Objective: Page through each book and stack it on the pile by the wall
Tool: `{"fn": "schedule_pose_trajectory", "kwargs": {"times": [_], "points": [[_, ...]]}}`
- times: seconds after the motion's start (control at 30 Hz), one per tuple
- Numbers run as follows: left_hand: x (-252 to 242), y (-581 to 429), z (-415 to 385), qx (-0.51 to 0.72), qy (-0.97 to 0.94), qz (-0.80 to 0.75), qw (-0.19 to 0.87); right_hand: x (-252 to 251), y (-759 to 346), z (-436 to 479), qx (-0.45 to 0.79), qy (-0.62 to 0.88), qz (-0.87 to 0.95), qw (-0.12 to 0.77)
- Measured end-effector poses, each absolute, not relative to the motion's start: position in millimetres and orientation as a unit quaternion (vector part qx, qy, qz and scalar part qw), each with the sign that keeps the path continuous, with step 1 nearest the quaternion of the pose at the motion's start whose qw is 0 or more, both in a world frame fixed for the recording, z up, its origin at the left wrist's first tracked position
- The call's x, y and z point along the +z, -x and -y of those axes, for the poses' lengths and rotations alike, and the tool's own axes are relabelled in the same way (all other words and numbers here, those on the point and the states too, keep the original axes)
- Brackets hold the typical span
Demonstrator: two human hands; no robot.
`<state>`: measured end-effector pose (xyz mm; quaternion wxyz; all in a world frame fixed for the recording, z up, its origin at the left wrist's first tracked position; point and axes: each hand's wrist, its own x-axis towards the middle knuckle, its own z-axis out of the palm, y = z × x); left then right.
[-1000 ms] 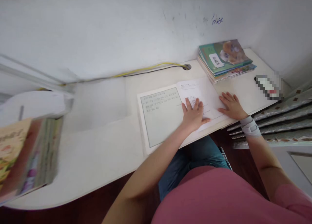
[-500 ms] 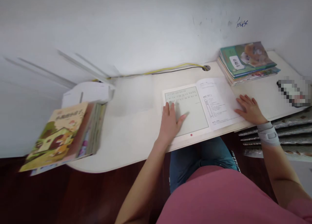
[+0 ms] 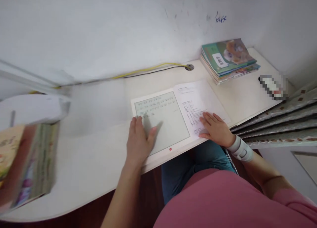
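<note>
– White desk against a scuffed white wall. What lies on it?

– An open book, at the near edge and a little right of the middle. Its left page is pale green with rows of print. Its right page is white with a column of print. A small red dot sits on the near margin of the green page.

– Where is the left hand?

– Palm down on the near left corner of the green page, with the heel over the bare desk beside it. Its fingers are straight and close together, the thumb spread out to the right. It grips nothing.

– And the right hand?

– Flat on the near part of the white page. Its fingers are slightly apart, pointing far and left, clamped on nothing. A grey wrist brace wraps that wrist.

– What else is about?

– A stack of books in the far right corner, green cover and white label on top, well apart from the open book. A yellow cable runs along the foot of the wall to a hole in the desk. At the near left stands a blurred pile of books with a white object just beyond it; I cannot tell what that is. Patterned folds of cloth lie beside the desk on the right.
</note>
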<state>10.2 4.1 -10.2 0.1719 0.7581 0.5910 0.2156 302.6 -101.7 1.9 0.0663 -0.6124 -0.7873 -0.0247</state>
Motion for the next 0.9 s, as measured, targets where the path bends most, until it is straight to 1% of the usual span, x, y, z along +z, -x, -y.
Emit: {"fn": "schedule_pose_trajectory", "kwargs": {"times": [0.27, 0.53, 0.77, 0.9], "points": [[-10.4, -11.6, -3.9, 0.201, -0.767, -0.587, 0.162, 3.1, -318.6, 102.6, -0.013, 0.616, 0.785, 0.063], [-16.1, -10.6, -6.1, 0.224, -0.774, -0.57, 0.16, 4.4, -312.3, 105.7, -0.015, 0.597, 0.797, 0.091], [-10.8, -15.1, -9.7, 0.258, -0.741, -0.59, 0.192, 10.2, -296.9, 110.7, 0.005, 0.603, 0.792, 0.096], [-4.1, -20.1, -9.6, 0.27, -0.707, -0.618, 0.213, 14.9, -283.4, 103.9, -0.034, 0.601, 0.794, 0.09]]}}
